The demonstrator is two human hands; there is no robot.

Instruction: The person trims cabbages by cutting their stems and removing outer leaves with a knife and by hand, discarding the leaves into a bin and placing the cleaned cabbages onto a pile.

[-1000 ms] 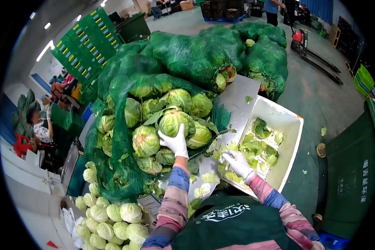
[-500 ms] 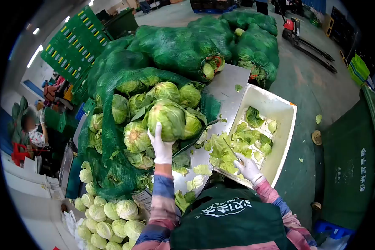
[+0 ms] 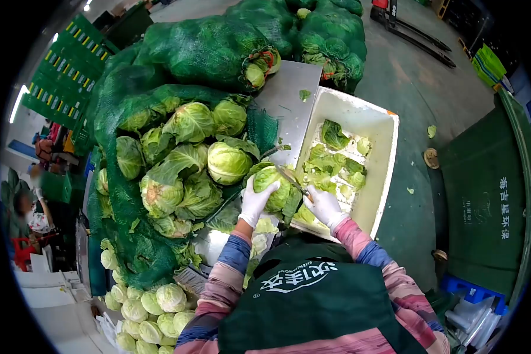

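Note:
A cabbage with loose outer leaves is held close in front of my body, with my gloved left hand gripping its near left side. My gloved right hand is closed on a knife, whose blade lies against the cabbage's right side. Left of them, an opened green net sack holds several untrimmed cabbages. On the right, a white foam box contains loose green leaves.
Full net sacks lie behind the metal table. Several trimmed cabbages are piled at lower left. A green bin stands right, a pallet jack behind. Another person is at far left.
My left hand has brought a cabbage from over the sack rightward and toward my body. My right hand has moved the knife up against it. The whole view has shifted.

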